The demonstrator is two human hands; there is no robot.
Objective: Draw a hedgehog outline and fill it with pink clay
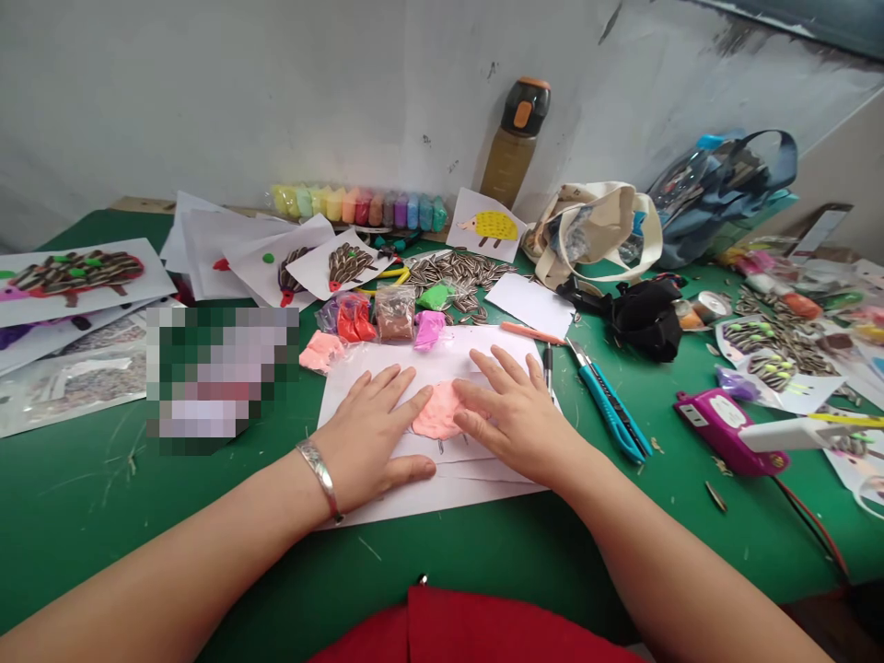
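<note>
A flattened patch of pink clay (436,412) lies on a sheet of white paper (387,505) at the centre. My left hand (369,433) rests with fingers spread on the paper, its index fingertip at the clay's left edge. On the other side, my right hand (515,414) is also spread, with fingertips touching the clay's right edge. Short drawn lines show just below the patch. Beyond the hands sit a lump of pink clay (321,352) and bagged red (354,319), brown (396,315), green (436,295) and magenta clay (429,330).
A blue utility knife (611,405), a black pen (548,368) and an orange marker (531,333) lie right of the paper. Sunflower seeds (470,272), a bottle (515,143) and bags stand behind. A magenta glue gun (732,433) is at right, finished pictures (83,276) at left.
</note>
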